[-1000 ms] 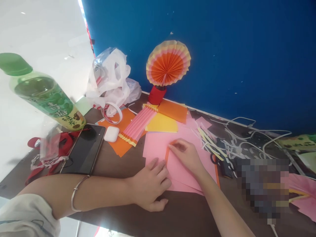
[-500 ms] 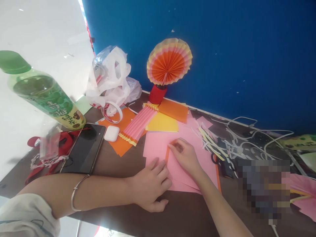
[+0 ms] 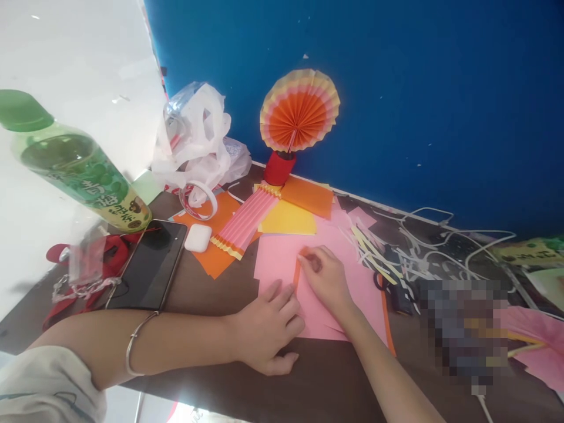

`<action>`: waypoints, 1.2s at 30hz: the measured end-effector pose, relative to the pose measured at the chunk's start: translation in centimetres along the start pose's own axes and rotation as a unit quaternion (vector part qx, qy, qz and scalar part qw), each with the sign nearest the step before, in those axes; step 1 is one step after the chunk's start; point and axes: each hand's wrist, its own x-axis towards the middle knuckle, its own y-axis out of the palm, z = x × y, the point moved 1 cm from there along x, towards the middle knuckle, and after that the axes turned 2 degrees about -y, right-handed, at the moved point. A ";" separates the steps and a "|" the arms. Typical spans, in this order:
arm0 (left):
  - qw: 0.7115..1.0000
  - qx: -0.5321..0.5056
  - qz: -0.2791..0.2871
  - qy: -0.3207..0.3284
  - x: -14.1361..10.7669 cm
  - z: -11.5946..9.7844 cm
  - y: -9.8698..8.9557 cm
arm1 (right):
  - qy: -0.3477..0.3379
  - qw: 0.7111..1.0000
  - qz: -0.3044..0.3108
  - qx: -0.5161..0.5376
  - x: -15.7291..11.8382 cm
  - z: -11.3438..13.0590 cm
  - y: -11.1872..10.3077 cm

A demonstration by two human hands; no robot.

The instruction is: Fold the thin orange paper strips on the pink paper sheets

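Note:
Pink paper (image 3: 352, 317) lies in front of me, with orange showing along its right edge. A narrow orange strip (image 3: 297, 271) runs up its left part, between my hands. My right hand (image 3: 326, 281) is closed in a pinch at the strip's upper end, thumb and index finger together. My left hand (image 3: 271, 329) lies flat with fingers spread, its fingertips on the pink paper by the strip's lower end and its thumb over the dark table. Behind them are a pleated pink paper (image 3: 249, 220) with yellow ends and a yellow sheet (image 3: 288, 217).
A round pleated paper fan (image 3: 299, 111) stands in a red holder (image 3: 279, 168) by the blue wall. To the left are a green bottle (image 3: 88, 170), a phone (image 3: 152, 264), a white case (image 3: 198, 237) and a tape roll (image 3: 198, 200). Paper strips (image 3: 374, 252) and scissors (image 3: 399, 296) lie right.
The view has shifted slightly, so objects sit a little further left. My right hand still pinches at the strip's top, its wrist turned slightly. My left hand has stayed in place.

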 end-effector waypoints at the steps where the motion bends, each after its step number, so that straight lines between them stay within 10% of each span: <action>1: 1.000 0.000 -0.001 0.000 0.0 0.0 0.0 | 0.004 1.000 -0.009 0.005 0.1 0.0 0.0; 36: 0.999 0.021 -0.014 -0.044 -0.2 -0.2 -0.1 | 0.039 0.999 0.011 -0.011 4.5 -2.8 -1.4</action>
